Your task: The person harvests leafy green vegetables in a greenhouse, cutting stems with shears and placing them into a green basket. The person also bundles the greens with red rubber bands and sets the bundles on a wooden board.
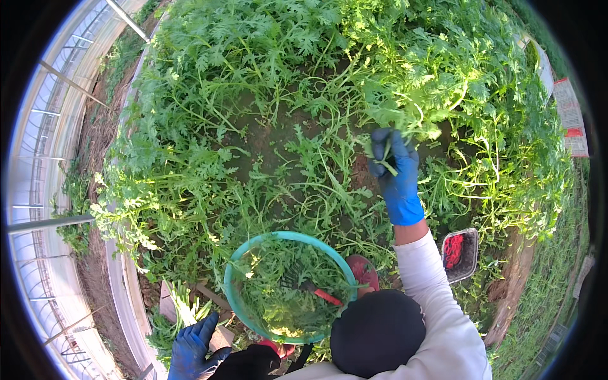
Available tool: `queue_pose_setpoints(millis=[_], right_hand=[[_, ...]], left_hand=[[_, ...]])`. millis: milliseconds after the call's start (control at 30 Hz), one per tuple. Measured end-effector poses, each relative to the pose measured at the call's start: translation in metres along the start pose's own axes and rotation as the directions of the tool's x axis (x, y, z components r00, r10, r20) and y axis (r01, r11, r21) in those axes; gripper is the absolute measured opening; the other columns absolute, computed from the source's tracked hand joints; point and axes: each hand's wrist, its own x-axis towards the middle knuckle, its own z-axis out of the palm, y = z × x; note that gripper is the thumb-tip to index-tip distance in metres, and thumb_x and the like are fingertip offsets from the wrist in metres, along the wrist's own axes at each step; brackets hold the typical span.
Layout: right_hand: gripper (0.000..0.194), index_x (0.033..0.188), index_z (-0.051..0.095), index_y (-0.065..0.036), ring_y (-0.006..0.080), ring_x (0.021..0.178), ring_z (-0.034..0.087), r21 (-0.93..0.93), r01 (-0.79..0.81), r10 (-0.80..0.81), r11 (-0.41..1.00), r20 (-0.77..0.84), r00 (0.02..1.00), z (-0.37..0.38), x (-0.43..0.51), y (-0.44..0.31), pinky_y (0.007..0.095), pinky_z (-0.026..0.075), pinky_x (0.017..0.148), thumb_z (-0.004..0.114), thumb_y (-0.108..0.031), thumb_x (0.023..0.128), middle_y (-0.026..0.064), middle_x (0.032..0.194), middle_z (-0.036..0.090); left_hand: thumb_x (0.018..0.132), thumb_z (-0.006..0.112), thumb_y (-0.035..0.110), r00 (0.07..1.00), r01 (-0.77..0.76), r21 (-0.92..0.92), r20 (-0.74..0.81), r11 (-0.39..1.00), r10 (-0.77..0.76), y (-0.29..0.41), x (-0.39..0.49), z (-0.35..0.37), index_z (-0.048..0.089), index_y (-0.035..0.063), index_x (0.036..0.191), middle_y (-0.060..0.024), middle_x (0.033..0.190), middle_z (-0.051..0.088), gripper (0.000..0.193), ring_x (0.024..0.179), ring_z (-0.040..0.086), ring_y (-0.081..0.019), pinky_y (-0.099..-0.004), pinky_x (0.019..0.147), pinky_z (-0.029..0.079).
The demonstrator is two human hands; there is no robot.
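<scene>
In a blue glove, my right hand (400, 168) is closed around the cut stem (390, 167) of a leafy green plant, above the bed of feathery-leaved greens (204, 156). The leaves of that plant are blurred and blend into the foliage behind. My left hand (194, 343), gloved in blue too, is at the lower left with thumb and fingers apart, and nothing shows in it. Just beyond its fingertips lies a bundle of greens (184, 304) with pale stems. Between the hands stands a round teal tub (227, 289) holding loose leaves (280, 316) and a red-handled tool (327, 298) with dark tines.
Right of my forearm sits a dark square container (464, 273) with red rings (453, 250). Red shoes (363, 270) flank the tub. A black rounded shape (377, 332) covers part of my sleeve. Plastic greenhouse sheeting (66, 266) and metal poles (52, 224) line the left side.
</scene>
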Motion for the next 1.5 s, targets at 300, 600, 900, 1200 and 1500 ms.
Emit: queue_pose_setpoints(millis=[300, 600, 900, 1200, 1500], right_hand=[[0.015, 0.104, 0.052, 0.002, 0.026, 0.063, 0.065, -0.031, -0.777, 0.73, 0.628, -0.324, 0.603, 0.008, -0.01, 0.201, 0.0329, 0.053, 0.047, 0.048, -0.01, 0.096, 0.0151, 0.086, 0.065], [0.023, 0.098, 0.059, -0.007, 0.0194, 0.071, 0.058, 0.488, -0.505, 0.667, 0.712, -0.246, 0.703, -0.023, 0.02, 0.27, 0.0355, 0.051, 0.057, 0.053, -0.029, 0.096, 0.0085, 0.086, 0.062], [0.037, 0.086, 0.065, -0.002, 0.016, 0.04, 0.046, -0.301, -0.529, 0.559, 0.793, 0.016, 0.829, 0.056, 0.002, 0.206, 0.0309, 0.038, 0.038, 0.051, -0.034, 0.096, 0.0045, 0.063, 0.059], [0.04, 0.111, 0.063, -0.002, 0.0139, 0.069, 0.061, -0.733, 0.056, 0.421, 0.677, 0.45, 0.788, 0.075, 0.027, 0.034, 0.0289, 0.049, 0.064, 0.06, -0.036, 0.091, 0.009, 0.087, 0.067], [0.035, 0.101, 0.061, 0.004, 0.0214, 0.06, 0.063, -0.85, -0.377, 0.267, 0.367, -0.292, 0.919, -0.099, 0.075, 0.065, 0.0349, 0.045, 0.051, 0.06, -0.029, 0.089, 0.0113, 0.074, 0.065]], left_hand=[[0.071, 0.076, 0.036, 0.996, -0.079, -0.011, -0.034, 0.997, 0.079, 0.006, -0.002, -0.006, 0.05, 0.0032, 0.13, -0.0148, 0.114, 0.061, 0.072, 0.1, 0.059, -0.0333, -0.0409, 0.087, 0.044], [0.08, 0.07, 0.036, 0.996, -0.086, -0.063, 0.03, 0.994, 0.088, 0.001, -0.008, -0.009, 0.044, 0.0041, 0.136, -0.0229, 0.125, 0.054, 0.07, 0.108, 0.054, -0.0404, -0.044, 0.091, 0.044], [0.08, 0.07, 0.027, 0.995, -0.096, -0.121, -0.017, 0.988, 0.094, -0.007, -0.016, -0.005, 0.044, 0.0045, 0.137, -0.0203, 0.124, 0.055, 0.067, 0.108, 0.054, -0.0387, -0.043, 0.091, 0.044], [0.078, 0.07, 0.022, 0.995, -0.091, -0.15, 0.025, 0.984, 0.096, -0.007, -0.013, -0.007, 0.043, 0.0059, 0.138, -0.0193, 0.127, 0.055, 0.068, 0.11, 0.053, -0.0387, -0.0424, 0.092, 0.044], [0.079, 0.071, 0.027, 0.992, -0.096, -0.201, 0.06, 0.975, 0.11, 0.002, 0.009, -0.019, 0.044, 0.0057, 0.137, -0.0201, 0.125, 0.055, 0.067, 0.109, 0.053, -0.0393, -0.0439, 0.09, 0.043]])
